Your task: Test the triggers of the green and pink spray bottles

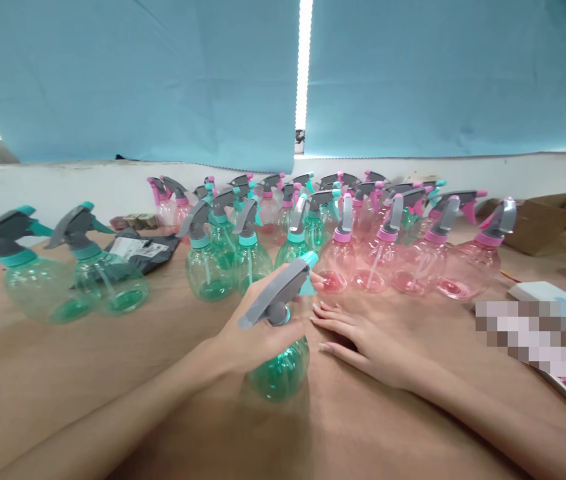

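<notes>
The left forearm comes in from the lower left corner, low over the table (113, 373). The left hand (250, 343) is clasped round the neck and shoulder of a green spray bottle (283, 370), its fingers wrapped to the far side and mostly hidden behind the bottle. The bottle rests on the table near the middle of the view, leaning a little. Its grey trigger head (273, 293) slants from lower left up to a teal tip at the upper right.

The right forearm enters from the lower right corner. The right hand (363, 337) lies palm down just right of the bottle, fingers straight and flat on the table, grasping nothing. Its fingertips end close beside the bottle; whether they touch it cannot be told.

Behind the held bottle stands a crowd of green bottles (213, 270), and to the right of those a crowd of pink bottles (387, 267). Their back rows overlap too much to count.

Well left of the held bottle are two more green bottles (107, 283), smeared by blur. A dark bag (143, 250) lies behind them, the print on its white label unreadable.

Far right of the held bottle, a cardboard box (547, 223) is partly cut off by the edge. A pixelated patch (537, 333) covers what lies nearer. A blue sheet (137, 80) hangs behind everything
</notes>
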Demonstrator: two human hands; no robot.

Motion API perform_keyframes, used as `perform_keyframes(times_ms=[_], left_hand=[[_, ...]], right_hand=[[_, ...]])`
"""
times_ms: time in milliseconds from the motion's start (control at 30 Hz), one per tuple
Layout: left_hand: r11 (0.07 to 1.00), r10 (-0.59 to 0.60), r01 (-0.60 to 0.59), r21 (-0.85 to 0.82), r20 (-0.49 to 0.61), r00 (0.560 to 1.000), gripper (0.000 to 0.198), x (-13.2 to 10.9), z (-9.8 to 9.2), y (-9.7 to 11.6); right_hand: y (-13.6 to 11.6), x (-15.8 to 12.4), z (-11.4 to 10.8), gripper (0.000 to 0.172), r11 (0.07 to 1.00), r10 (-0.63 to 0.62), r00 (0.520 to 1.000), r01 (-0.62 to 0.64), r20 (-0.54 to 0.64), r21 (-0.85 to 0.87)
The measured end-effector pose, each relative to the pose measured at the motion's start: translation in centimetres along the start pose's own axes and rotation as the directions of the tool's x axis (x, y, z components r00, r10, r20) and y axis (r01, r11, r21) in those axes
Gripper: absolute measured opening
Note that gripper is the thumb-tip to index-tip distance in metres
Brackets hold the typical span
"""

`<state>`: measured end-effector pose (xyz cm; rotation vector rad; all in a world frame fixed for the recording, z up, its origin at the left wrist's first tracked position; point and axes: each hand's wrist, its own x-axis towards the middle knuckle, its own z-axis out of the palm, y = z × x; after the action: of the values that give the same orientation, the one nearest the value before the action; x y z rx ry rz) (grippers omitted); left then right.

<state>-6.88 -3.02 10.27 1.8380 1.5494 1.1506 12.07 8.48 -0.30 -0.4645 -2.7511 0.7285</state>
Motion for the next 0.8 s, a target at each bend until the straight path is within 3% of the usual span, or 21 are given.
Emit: perform_keyframes(times_ms=[300, 800], left_hand=[[0.996, -0.010, 0.009, -0.089, -0.012, 1.000, 0.050, -0.16, 0.32, -0.57], [0.999, -0.026, 0.026, -0.023, 0.011, 1.000, 0.033, -0.09, 0.22, -0.17]], right_hand=[[-0.20, 0.03, -0.24, 0.051, 1.000, 0.002, 1.000, -0.002, 0.004, -0.015], [-0.10, 0.02, -0.21, 0.054, 1.000, 0.012, 1.000, -0.012, 0.017, -0.008]])
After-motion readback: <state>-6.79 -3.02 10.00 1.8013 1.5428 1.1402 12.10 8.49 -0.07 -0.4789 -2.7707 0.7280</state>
